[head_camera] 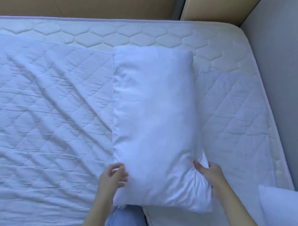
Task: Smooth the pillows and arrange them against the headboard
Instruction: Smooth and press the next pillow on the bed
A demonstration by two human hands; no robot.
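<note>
A white pillow (154,123) lies lengthwise on the mattress (150,37), its far end toward the tan wall. My right hand (210,177) grips the pillow's near right corner, and the fabric bunches under the fingers. My left hand (113,176) hovers at the near left edge with fingers spread and curled, holding nothing. A second white pillow (284,214) shows partly at the lower right, cut off by the frame. A grey padded headboard (287,87) runs along the right side of the bed.
A wrinkled white quilted pad (38,114) covers most of the mattress to the left. A tan wall (82,0) runs behind the far edge. My knee in light blue trousers (124,220) is at the near edge of the bed.
</note>
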